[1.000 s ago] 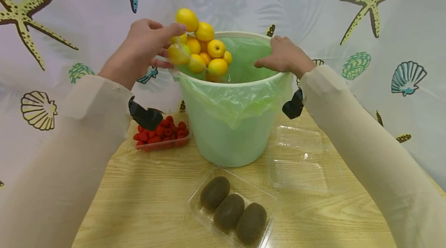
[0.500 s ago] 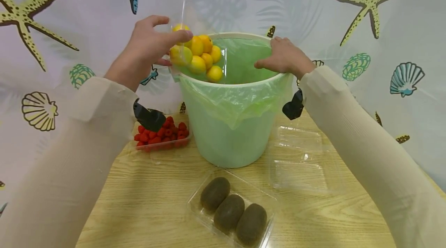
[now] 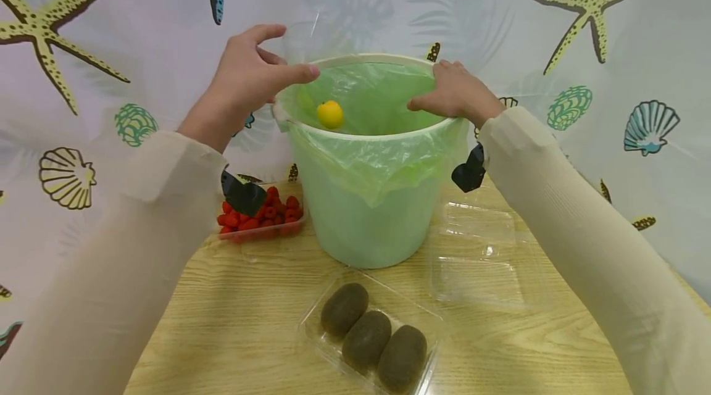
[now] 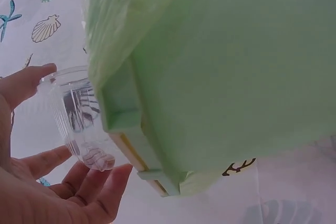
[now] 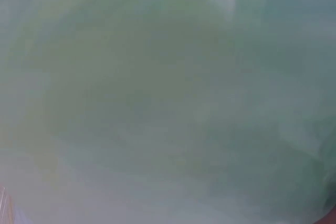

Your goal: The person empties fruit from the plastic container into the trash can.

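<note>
My left hand holds a clear plastic container tipped at the left rim of a pale green bin. In the left wrist view, the thumb is at one side of the container and the fingers at the other. One small round yellow fruit shows inside the bin's mouth, just below the left hand. A thin green bag lines the bin and folds over its rim. My right hand grips the bin's right rim, thumb inside. The right wrist view is filled by blurred green.
In front of the bin, a clear tray holds three kiwis. Raspberries sit in a clear tub at the bin's left. A clear plastic clamshell lies to the right on the wooden table. Behind hangs a seashell-patterned cloth.
The left hand has tilted the container further. The yellow fruits that filled it have dropped into the bin, leaving one in sight. The right hand stays on the rim.
</note>
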Demonstrator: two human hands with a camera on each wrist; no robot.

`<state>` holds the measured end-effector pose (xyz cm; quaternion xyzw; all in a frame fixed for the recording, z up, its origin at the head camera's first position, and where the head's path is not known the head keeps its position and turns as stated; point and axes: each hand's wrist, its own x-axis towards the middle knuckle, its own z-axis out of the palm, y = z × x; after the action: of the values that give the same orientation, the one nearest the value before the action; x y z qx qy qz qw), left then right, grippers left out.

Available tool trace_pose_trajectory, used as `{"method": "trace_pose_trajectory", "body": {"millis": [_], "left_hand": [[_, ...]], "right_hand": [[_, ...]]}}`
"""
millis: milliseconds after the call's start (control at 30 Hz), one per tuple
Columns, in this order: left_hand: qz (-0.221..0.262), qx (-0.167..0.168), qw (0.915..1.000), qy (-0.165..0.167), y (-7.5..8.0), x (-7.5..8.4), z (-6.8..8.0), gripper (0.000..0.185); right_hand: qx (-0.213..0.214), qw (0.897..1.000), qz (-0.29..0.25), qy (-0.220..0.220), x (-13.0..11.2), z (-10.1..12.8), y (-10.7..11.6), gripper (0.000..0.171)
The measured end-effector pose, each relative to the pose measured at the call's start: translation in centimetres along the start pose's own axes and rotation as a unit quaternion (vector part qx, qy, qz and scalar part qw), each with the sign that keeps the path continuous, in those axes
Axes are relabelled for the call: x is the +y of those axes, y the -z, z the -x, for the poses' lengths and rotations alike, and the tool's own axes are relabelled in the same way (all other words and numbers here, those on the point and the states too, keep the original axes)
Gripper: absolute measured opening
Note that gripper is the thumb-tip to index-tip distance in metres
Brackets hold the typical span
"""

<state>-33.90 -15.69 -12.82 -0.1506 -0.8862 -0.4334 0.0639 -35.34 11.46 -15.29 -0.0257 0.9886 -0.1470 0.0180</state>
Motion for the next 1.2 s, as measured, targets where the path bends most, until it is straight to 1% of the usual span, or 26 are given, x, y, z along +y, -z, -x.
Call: {"method": "trace_pose_trajectory", "body": {"millis": [200, 300, 433, 567, 767, 867, 1033, 1200], "left_hand": [[-0.011, 0.006, 0.9998, -0.017, -0.2, 0.2, 0.3, 0.082], [-0.013, 0.007, 0.9997, -0.021, -0.2, 0.2, 0.4, 0.083], [-0.012, 0.013, 0.9997, -0.016, -0.1, 0.1, 0.6, 0.082], [-0.001, 0.020, 0.9998, 0.004, 0.1, -0.3, 0.7, 0.080], [0.039, 0.027, 0.9978, 0.047, 0.4, -0.4, 0.6, 0.080], [0.066, 0.028, 0.9952, 0.066, 0.5, -0.5, 0.3, 0.082], [0.110, 0.028, 0.9897, 0.087, 0.9, -1.0, -0.1, 0.082], [0.144, 0.033, 0.9832, 0.107, 1.0, -1.2, -0.1, 0.076]], "right_hand": [[-0.003, 1.000, -0.005, -0.001, 0.0, 0.1, 0.0, 0.089], [-0.003, 1.000, -0.005, 0.000, -0.1, 0.0, -0.1, 0.089], [-0.001, 1.000, -0.001, 0.003, -0.1, 0.0, -0.1, 0.088], [0.001, 1.000, 0.002, 0.004, -0.2, 0.1, 0.0, 0.088], [0.002, 1.000, 0.003, 0.003, -0.2, 0.1, 0.0, 0.088], [0.000, 1.000, 0.004, 0.001, -0.1, 0.1, 0.0, 0.089], [0.001, 1.000, 0.002, 0.002, 0.0, 0.0, -0.1, 0.088], [0.000, 1.000, 0.001, -0.001, 0.0, 0.0, 0.0, 0.089]]}}
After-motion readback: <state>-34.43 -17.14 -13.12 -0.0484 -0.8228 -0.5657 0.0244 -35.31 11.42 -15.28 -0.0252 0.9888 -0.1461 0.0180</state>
